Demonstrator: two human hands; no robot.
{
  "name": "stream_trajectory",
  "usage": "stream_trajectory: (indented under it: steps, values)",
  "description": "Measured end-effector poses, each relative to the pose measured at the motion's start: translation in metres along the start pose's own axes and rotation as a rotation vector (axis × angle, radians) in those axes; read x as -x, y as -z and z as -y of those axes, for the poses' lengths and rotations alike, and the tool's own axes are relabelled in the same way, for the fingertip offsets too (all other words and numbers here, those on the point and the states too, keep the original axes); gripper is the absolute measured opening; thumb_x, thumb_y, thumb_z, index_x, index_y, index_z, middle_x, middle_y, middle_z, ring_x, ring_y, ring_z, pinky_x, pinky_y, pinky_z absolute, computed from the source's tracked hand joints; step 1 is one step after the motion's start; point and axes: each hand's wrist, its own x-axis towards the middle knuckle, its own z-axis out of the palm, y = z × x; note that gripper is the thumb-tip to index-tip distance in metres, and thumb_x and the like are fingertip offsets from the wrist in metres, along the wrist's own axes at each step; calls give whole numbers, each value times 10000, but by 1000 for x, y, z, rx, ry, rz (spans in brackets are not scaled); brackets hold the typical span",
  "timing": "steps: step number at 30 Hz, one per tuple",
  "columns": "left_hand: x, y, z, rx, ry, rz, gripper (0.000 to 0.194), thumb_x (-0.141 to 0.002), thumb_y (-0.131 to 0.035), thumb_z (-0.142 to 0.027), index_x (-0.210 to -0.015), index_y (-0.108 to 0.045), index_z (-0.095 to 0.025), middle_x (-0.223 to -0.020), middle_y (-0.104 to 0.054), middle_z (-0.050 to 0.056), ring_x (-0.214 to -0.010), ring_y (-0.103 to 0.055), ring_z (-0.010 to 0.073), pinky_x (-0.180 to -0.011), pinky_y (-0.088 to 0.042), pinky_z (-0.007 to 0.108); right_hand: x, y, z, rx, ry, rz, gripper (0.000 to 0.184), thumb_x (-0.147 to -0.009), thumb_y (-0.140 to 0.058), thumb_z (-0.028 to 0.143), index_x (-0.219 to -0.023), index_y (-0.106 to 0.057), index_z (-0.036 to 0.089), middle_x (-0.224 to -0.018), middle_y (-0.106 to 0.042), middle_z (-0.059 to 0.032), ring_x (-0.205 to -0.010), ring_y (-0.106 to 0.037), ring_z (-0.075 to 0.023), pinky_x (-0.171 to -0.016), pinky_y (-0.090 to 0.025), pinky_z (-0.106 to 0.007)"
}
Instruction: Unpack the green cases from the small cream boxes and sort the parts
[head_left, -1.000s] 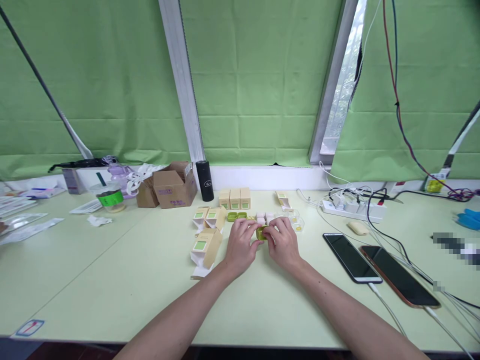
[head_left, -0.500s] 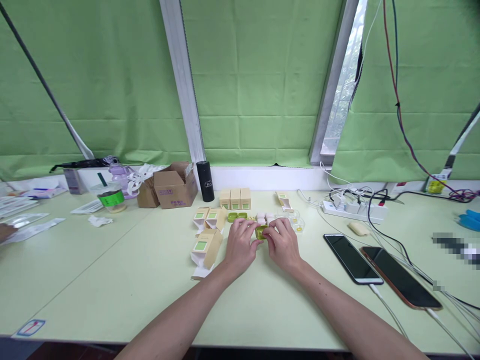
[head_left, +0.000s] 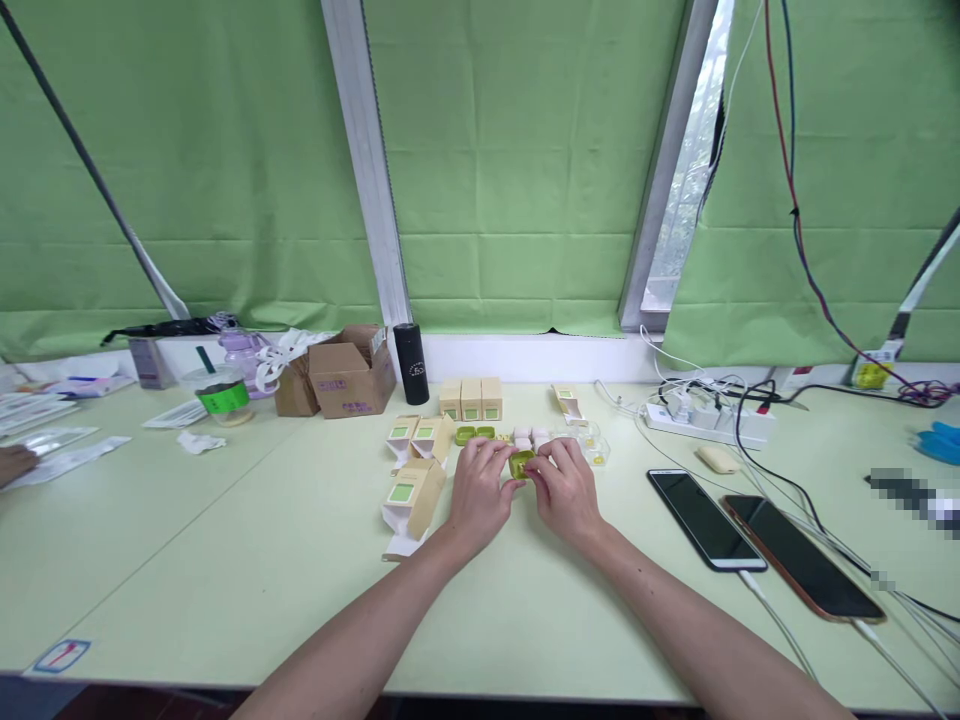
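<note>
Between my two hands is a small olive-green square case [head_left: 521, 464], tilted so that its inside shows. My left hand [head_left: 484, 490] pinches its left side with thumb and fingers. On the other side, my right hand [head_left: 564, 487] has its fingertips on the right edge; whatever small part they touch inside is too tiny to make out. Just beyond are two more green cases [head_left: 475, 434], several pale pink-white pieces [head_left: 523, 436] and clear plastic trays [head_left: 591, 442]. Opened cream cartons [head_left: 414, 497] lie left of my left hand.
Closed cream boxes [head_left: 470, 398] stand behind, near a black bottle [head_left: 410, 364] and a brown cardboard box [head_left: 351, 375]. Two phones [head_left: 705, 518] with charging cables lie at right, below a white power strip [head_left: 709, 424]. Another person's hand [head_left: 16, 464] shows at the far left.
My hands stay almost in place, and the green case tilts slightly, showing more of its inside. At the far left, the other person's hand has shifted a little.
</note>
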Motion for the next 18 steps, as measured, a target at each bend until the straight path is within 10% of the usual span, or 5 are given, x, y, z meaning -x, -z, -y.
stream_trajectory:
  steps: [8, 18]
  values:
    - [-1, 0, 7, 8, 64, -22, 436, -826, -771, -169, -1238, -674, -269, -1181, -686, 71, -1179, -511, 317, -1013, -475, 526, -3, 5, 8, -33, 1, -32, 189, -952, -545, 94, -918, -678, 224, -929, -620, -91, -933, -510, -265, -752, -466, -400]
    - [-12, 11, 10, 177, 406, -362, 353, -876, -729, -281, -1222, -660, -258, -1196, -663, 77, -1177, -566, 285, -991, -483, 441, -11, -7, -6, -53, -94, -38, 199, -944, -565, 92, -907, -693, 240, -829, -721, -40, -937, -577, -261, -794, -433, -392]
